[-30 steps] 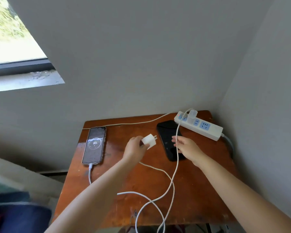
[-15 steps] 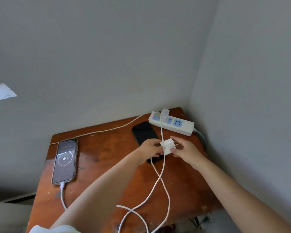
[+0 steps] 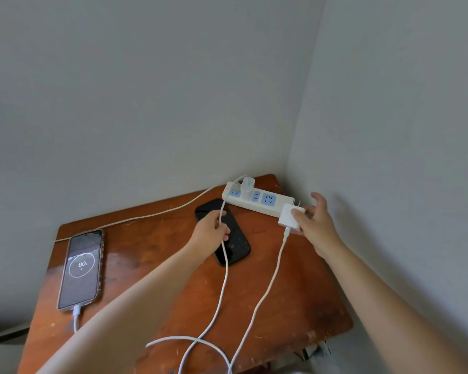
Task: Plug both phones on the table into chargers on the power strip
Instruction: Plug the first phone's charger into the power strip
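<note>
A white power strip (image 3: 273,209) with blue sockets lies at the table's far right corner, one white charger (image 3: 247,188) plugged into it. My right hand (image 3: 315,225) grips a second white charger (image 3: 289,218) at the strip's right end, prongs pointing away from me. Its white cable (image 3: 270,282) hangs toward the front edge. My left hand (image 3: 211,233) pinches another white cable (image 3: 223,287) above a dark-screened black phone (image 3: 234,245). At the left lies a lit phone (image 3: 81,268) showing 90, a cable plugged into its near end.
The small brown wooden table (image 3: 295,300) fits into a corner between two grey walls, which stand close behind and to the right. A long cable (image 3: 146,217) runs along the back edge. Cable loops (image 3: 195,344) lie near the front edge.
My right hand took the charger from my left hand and carried it right to the strip's end. My left hand now holds a cable over the black phone. The view shifted right.
</note>
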Action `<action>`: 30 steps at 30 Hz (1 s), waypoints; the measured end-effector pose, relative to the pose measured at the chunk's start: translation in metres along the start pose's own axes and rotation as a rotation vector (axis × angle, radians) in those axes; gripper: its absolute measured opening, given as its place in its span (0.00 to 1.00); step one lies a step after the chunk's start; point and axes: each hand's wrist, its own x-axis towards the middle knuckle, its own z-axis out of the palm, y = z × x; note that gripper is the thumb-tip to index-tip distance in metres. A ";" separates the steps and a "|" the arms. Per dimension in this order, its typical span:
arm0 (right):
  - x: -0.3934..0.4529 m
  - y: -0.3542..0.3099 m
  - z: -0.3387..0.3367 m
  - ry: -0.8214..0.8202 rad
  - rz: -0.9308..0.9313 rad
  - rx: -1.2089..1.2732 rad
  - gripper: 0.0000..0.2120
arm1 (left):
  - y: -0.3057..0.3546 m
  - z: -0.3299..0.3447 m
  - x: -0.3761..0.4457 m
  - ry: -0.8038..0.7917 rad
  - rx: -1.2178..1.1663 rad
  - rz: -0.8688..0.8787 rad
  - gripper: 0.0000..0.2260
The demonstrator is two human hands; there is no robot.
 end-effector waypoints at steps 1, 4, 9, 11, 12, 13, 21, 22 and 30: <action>0.004 -0.004 0.003 -0.005 0.021 -0.049 0.30 | -0.003 -0.002 0.001 0.029 0.082 0.029 0.17; 0.018 -0.013 0.014 -0.004 0.098 -0.150 0.29 | -0.010 -0.005 -0.001 0.086 0.330 0.134 0.19; 0.023 -0.002 0.039 -0.054 0.409 0.352 0.24 | -0.020 0.002 -0.003 0.107 0.330 0.137 0.24; 0.019 0.004 0.042 -0.045 0.493 0.607 0.25 | -0.025 0.003 -0.003 0.109 0.304 0.124 0.23; 0.019 0.005 0.042 -0.023 0.509 0.686 0.24 | -0.027 0.002 -0.003 0.118 0.297 0.126 0.23; 0.020 0.005 0.042 0.002 0.507 0.744 0.24 | -0.028 0.001 -0.002 0.131 0.291 0.126 0.23; 0.037 -0.022 0.021 -0.051 0.131 -0.172 0.17 | -0.042 -0.012 -0.004 0.092 0.466 0.215 0.21; 0.042 -0.027 0.018 -0.077 0.050 -0.445 0.18 | -0.046 -0.013 -0.004 0.075 0.501 0.222 0.21; 0.078 -0.062 0.020 -0.339 -0.203 -1.380 0.17 | -0.091 -0.028 0.004 -0.024 0.765 0.222 0.24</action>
